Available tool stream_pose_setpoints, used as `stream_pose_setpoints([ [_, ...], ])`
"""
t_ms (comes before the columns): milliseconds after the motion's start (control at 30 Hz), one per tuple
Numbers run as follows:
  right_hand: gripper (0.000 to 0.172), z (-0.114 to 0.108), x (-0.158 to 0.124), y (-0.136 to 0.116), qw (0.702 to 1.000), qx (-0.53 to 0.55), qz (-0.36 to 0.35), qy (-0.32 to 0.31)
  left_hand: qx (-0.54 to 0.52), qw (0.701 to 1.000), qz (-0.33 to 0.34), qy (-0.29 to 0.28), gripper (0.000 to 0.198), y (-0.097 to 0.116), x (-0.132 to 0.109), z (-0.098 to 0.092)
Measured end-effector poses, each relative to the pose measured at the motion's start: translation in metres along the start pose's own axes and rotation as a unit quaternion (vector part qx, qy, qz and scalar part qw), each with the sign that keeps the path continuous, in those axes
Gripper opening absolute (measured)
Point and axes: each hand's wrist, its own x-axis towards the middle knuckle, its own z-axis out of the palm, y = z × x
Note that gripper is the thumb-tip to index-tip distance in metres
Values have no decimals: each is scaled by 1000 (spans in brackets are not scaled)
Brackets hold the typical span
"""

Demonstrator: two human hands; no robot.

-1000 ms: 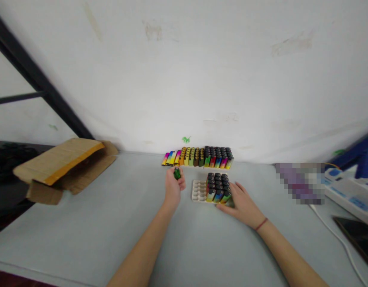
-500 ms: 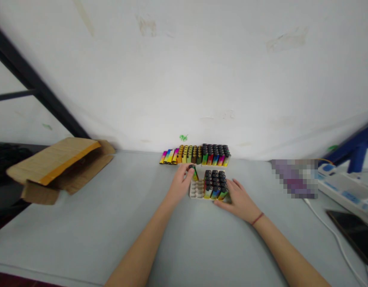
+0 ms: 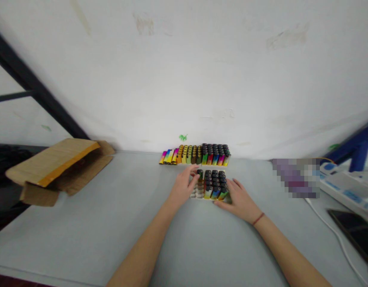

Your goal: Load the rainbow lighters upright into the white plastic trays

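Observation:
Close in front of me is a white tray (image 3: 196, 195) with rows of small sockets. Black-topped lighters (image 3: 215, 184) with multicoloured bodies fill its middle and right part, while several sockets on the left are bare. My left hand (image 3: 182, 185) has thumb and forefinger at the top of one lighter (image 3: 200, 173), which stands upright in the tray's back row, left of the others. My right hand (image 3: 239, 200) is wrapped round the tray's right end, thumb along the front edge and fingers at the side.
Behind the tray stand more black-topped lighters (image 3: 216, 154) and a block of yellow-topped lighters (image 3: 189, 154); a few lie flat (image 3: 168, 156) beside them. An open cardboard box (image 3: 67, 161) is at left. On the right are a power strip (image 3: 347, 189), a cable (image 3: 330, 227) and a phone (image 3: 354, 231).
My left hand has moved slightly right with the lighter, which was tilted over the bare sockets and now stands upright in the back row. My right hand stays on the tray.

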Motion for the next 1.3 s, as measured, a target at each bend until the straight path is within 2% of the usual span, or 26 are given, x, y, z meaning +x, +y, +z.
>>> stream_pose_setpoints([
  [167,78,0,0,0,1000,-4,3,-3,89,994,63,-29,26,2,-1,-2],
  [200,78,0,0,0,1000,-3,3,-3,104,992,72,-21,27,1,0,-5],
  [267,77,0,0,0,1000,0,2,-2,148,986,61,34,30,-4,5,-15],
  [333,78,-1,0,0,1000,3,2,-3,216,968,7,124,34,-12,10,-29],
  [400,78,-1,0,0,1000,0,5,-6,301,931,-76,194,41,-24,14,-44],
  [467,78,-1,1,-1,1000,-5,8,-9,364,894,-159,209,47,-35,14,-56],
  [533,78,-1,1,-2,1000,-7,9,-11,405,871,-208,184,51,-42,13,-63],
  [667,79,-2,2,-4,1000,-7,9,-11,463,851,-221,113,51,-44,12,-66],
  [833,79,-2,4,-6,1000,4,13,-15,470,835,-258,127,41,-28,13,-74],
  [967,80,-3,4,-6,1000,6,13,-18,484,813,-298,129,42,-21,11,-78],
  [1133,80,-4,3,-5,1000,5,12,-19,473,833,-281,65,47,-28,10,-82],
  [1300,81,-4,3,-5,1000,-1,12,-20,423,852,-308,-11,34,-32,11,-94],
])
